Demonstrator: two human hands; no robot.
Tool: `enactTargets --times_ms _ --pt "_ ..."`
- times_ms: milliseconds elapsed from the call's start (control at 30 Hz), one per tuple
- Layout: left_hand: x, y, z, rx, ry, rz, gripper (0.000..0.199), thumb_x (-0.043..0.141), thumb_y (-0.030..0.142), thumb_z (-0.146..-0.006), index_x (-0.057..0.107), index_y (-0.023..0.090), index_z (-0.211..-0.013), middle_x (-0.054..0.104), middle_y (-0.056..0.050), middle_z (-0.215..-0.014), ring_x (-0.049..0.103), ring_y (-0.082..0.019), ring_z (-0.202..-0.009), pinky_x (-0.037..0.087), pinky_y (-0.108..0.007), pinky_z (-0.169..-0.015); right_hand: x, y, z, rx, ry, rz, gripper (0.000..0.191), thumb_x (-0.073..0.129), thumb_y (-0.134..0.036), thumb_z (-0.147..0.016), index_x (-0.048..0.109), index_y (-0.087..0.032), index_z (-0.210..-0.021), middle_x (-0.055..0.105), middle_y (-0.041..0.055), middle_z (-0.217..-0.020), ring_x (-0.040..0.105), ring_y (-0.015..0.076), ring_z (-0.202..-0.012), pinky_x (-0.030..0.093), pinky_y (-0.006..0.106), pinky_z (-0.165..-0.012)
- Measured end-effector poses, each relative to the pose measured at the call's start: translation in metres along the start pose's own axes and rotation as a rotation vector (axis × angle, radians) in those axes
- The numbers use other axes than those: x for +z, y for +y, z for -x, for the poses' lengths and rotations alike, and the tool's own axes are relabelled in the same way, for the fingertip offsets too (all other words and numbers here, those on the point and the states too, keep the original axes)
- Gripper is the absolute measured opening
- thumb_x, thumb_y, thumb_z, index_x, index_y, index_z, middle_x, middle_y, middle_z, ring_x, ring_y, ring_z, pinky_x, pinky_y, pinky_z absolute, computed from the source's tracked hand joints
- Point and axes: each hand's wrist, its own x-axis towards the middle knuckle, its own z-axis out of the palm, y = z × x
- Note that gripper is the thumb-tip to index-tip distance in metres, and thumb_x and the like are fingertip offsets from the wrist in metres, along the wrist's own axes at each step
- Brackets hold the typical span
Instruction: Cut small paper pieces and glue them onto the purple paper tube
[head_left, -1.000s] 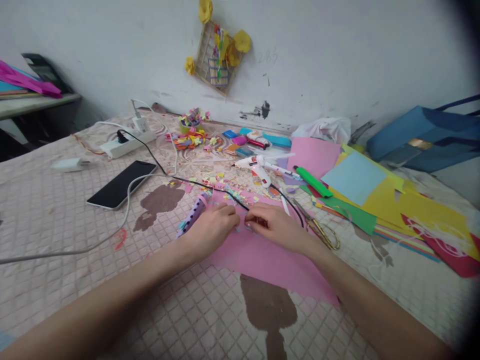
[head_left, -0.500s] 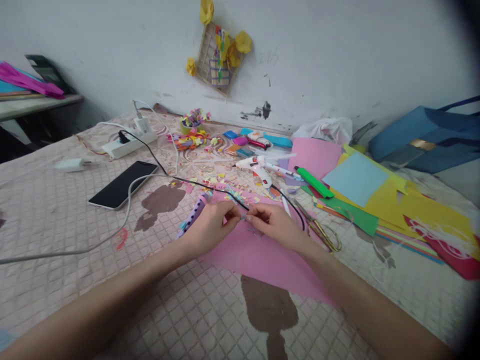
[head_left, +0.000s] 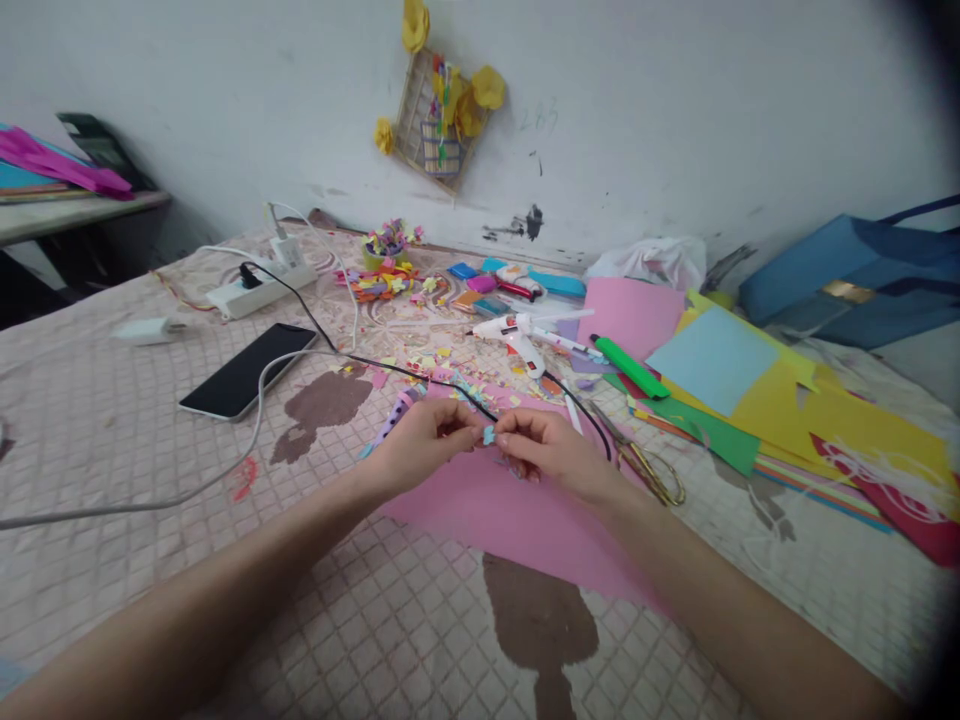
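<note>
Head view: black cable (head_left: 390, 367) crosses mid-frame beyond left hand (head_left: 429, 440) and right hand (head_left: 551, 448), together pinching a small blue piece (head_left: 489, 435). Earlier, it showed less clearly.

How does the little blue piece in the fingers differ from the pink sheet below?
The blue piece is tiny; the pink sheet is far larger. The blue piece is held at the fingertips of the left hand and right hand, while the pink sheet lies spread on the table.
</note>
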Motion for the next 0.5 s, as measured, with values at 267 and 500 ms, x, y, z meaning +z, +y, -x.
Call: enactTargets --times_ms 267,500 --pt "-0.003 0.001 0.002 0.093 0.132 0.019 0.016 0.056 0.026 -0.079 0.057 0.013 -0.087 0.061 -0.003 -0.080 0.055 -0.011 -0.071 0.044 -0.022 -0.063 0.005 -0.007 0.002 0.016 0.104 -0.081 0.013 0.057 -0.030 -0.075 0.053 -0.017 -0.073 0.046 -0.0069 -0.050 0.042 0.0058 -0.041 0.030 0.017 -0.037" --pt "0.000 0.003 0.004 0.080 0.067 0.005 0.013 0.058 0.024 -0.076 0.058 0.012 -0.080 0.061 -0.003 -0.076 0.055 -0.011 -0.068 0.044 -0.022 -0.061 0.014 -0.007 0.004 0.018 0.088 -0.153 0.015 0.057 -0.031 -0.076 0.051 -0.018 -0.073 0.045 -0.0070 -0.054 0.042 0.0060 -0.043 0.030 0.018 -0.039"
